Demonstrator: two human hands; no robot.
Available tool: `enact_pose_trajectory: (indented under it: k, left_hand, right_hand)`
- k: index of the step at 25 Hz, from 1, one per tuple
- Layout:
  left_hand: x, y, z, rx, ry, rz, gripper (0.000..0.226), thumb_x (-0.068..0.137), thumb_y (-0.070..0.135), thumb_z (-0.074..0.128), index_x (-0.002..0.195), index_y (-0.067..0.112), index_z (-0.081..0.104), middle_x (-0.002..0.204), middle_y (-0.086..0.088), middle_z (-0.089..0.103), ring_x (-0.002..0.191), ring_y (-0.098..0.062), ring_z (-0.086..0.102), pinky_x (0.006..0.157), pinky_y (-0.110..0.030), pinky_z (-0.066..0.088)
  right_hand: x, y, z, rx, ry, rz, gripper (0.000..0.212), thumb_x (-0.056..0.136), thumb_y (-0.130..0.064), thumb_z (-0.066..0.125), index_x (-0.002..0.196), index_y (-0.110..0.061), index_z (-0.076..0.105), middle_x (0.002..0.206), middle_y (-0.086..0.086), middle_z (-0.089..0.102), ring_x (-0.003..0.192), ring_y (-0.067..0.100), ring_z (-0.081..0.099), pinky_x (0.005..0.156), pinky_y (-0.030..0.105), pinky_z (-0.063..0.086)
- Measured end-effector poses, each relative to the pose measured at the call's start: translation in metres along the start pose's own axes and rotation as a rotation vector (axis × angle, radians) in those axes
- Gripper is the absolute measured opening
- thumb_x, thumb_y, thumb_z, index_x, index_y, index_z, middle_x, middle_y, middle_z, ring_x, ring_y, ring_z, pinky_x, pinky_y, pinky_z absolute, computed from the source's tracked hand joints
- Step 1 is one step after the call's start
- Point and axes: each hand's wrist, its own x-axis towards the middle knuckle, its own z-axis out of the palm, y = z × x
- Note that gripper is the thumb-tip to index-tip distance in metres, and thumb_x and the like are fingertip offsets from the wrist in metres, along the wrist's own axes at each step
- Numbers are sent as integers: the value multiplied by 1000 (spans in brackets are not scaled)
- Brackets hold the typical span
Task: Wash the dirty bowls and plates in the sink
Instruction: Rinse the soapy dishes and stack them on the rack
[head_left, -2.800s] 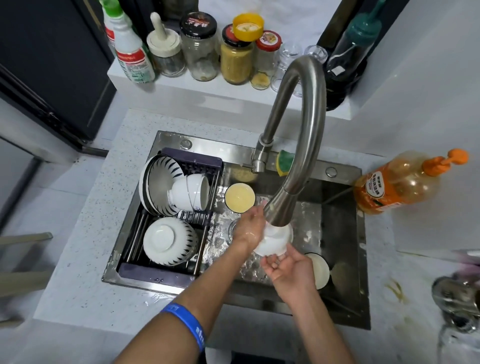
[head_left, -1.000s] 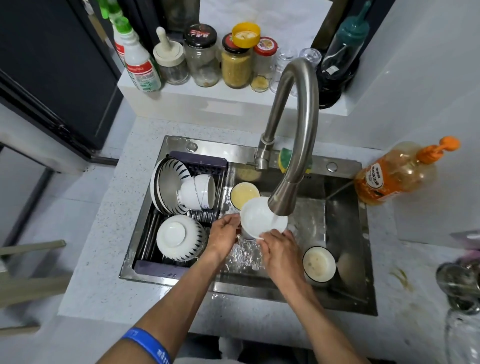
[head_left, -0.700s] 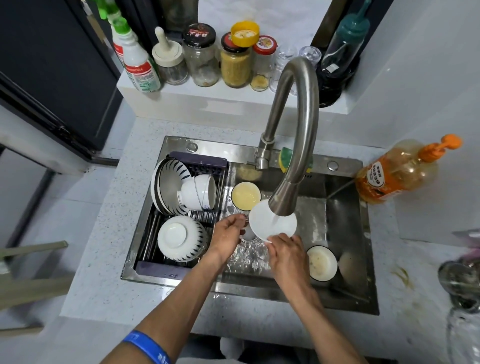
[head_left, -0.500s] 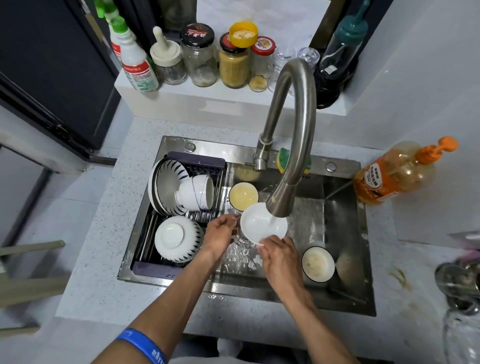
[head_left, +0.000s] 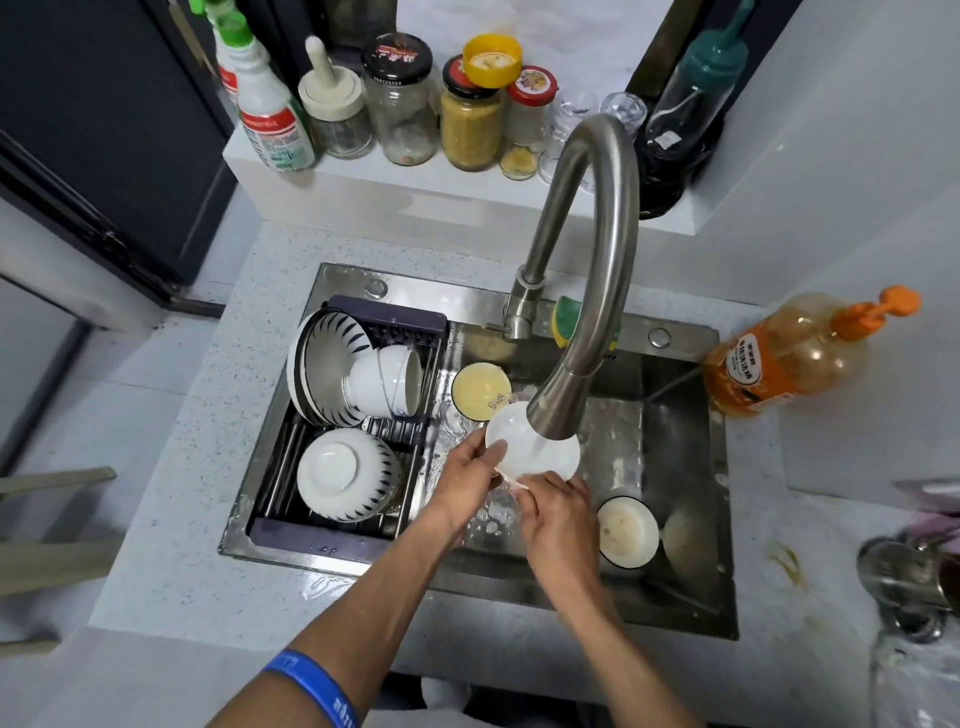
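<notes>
Under the faucet (head_left: 582, 291) spout, the left hand (head_left: 470, 475) and right hand (head_left: 553, 512) both grip the rim of a small white bowl (head_left: 535, 452) above the sink (head_left: 675, 467).

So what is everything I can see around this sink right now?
sink: 1, steel, set in the counter
tap: 1, steel, running over the held dish
drying rack: 1, dark, left half of sink
clean bowls: several, white with dark stripes, in the rack
dirty bowls: 2 clear, white with yellowish residue, on the sink floor
sponge: 1, yellow-green, behind the tap
soap bottle: 1, orange, counter at right
jars: several, glass, back ledge
spray bottle: 1, white, ledge at left
white dish: 1, under the tap
wristband: 1, blue, left forearm
left hand: holds the dish's rim
right hand: holds the dish's near edge
</notes>
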Motion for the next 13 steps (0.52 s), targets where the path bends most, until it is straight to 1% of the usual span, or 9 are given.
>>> enact_pose_trajectory:
  k: [1,2,3,4,6,7,9,11,13]
  left_hand:
    - [-2,1,7,9,-33,30,30,100,23,55,130,27,59,124,6,65,111,-10,62,88,-21,53]
    - [-3,1,12,104,-63,69,36,101,33,53,136,32,53,129,14,59,116,-6,57,92,-20,49]
    - [-1,1,17,278,-92,134,43,100,45,49,142,36,46,136,16,51,124,-6,50,102,-27,44]
    - [5,-2,21,520,-105,200,48,98,53,46,143,38,44,142,11,46,132,-12,43,110,-38,39]
    - [15,5,28,902,-114,266,46,99,51,44,137,26,49,139,-5,48,132,-24,42,109,-50,39]
    - [19,13,31,975,-91,270,38,100,45,45,127,19,54,127,-9,54,123,-27,50,101,-49,45]
    - [21,32,32,934,28,231,26,102,38,45,103,15,58,102,-9,63,96,-25,62,87,-42,52]
    - [17,35,28,857,118,271,34,104,42,41,106,15,62,100,-9,66,81,-16,60,84,-38,53]
    - [10,31,20,900,98,369,40,102,49,42,127,21,55,113,-7,60,87,-12,53,85,-37,51]
  right_hand:
    - [5,-6,-1,340,19,279,10,88,-19,70,98,-18,74,85,-5,72,76,17,61,65,26,48]
    - [12,-14,-4,757,32,607,9,90,-18,70,98,-15,74,82,-3,72,71,15,64,62,24,50]
    - [16,-19,-6,1111,49,869,9,90,-15,69,99,-12,72,84,0,73,70,15,68,59,23,53]
    - [19,-21,-9,1365,38,1025,12,91,-12,68,102,-8,69,90,5,75,75,17,72,59,26,56]
    - [19,-21,-10,1645,-41,1148,21,92,-15,65,111,-7,66,105,11,74,94,23,72,70,34,58]
    - [18,-21,-11,1714,-67,1158,22,92,-17,65,112,-8,66,107,11,74,98,25,70,73,36,58]
    - [16,-24,-9,1768,-90,1173,22,89,-20,67,107,-7,66,102,11,71,91,24,63,69,34,59]
    - [21,-27,-10,1792,-93,1179,24,88,-21,66,108,-7,65,99,11,68,86,22,60,65,30,59]
    - [26,-31,-6,1778,-106,1174,26,91,-24,63,110,-7,66,97,10,72,87,20,63,71,31,56]
